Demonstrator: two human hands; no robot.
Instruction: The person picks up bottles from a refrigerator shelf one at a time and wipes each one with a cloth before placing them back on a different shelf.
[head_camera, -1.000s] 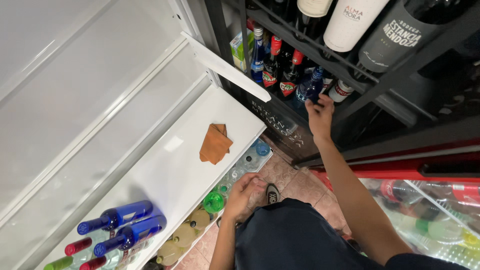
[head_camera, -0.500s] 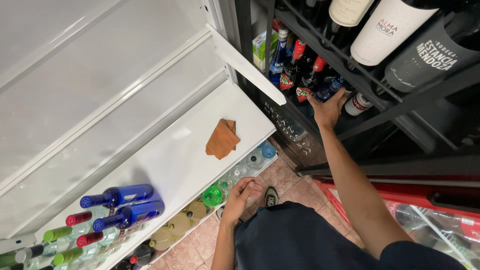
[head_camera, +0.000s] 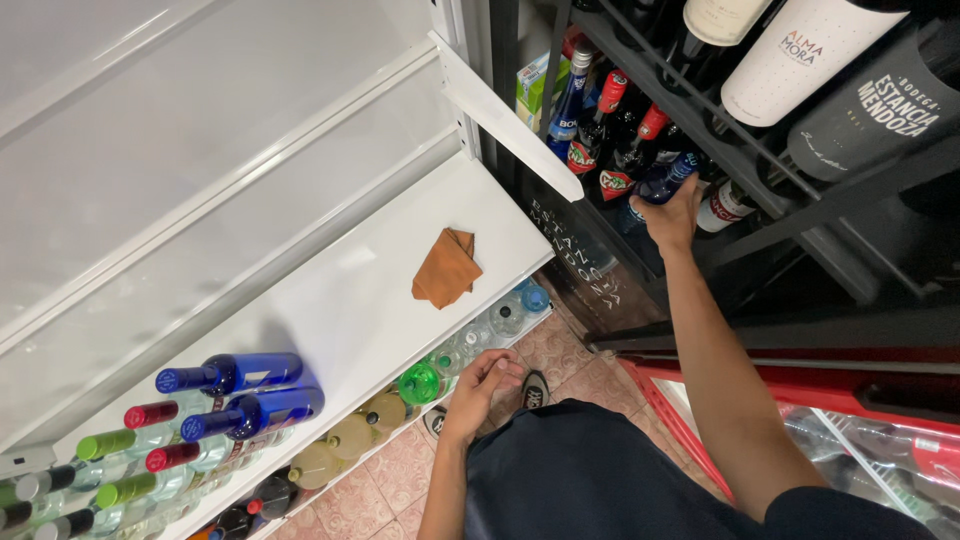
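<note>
Overhead, right hand (head_camera: 672, 212) on blue bottle (head_camera: 664, 180)

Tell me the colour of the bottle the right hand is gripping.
Deep blue; the bottle sits in the right hand at the dark rack, head view.

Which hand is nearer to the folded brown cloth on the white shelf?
Left. The left hand hangs just below the folded brown cloth; the right hand grips a blue bottle farther right.

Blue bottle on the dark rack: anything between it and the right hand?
Nothing visible. The right hand is already on the blue glass bottle, which lies among red-capped bottles behind the dark metal rack's bars. Whether the fingers close round it cannot be told.
</note>
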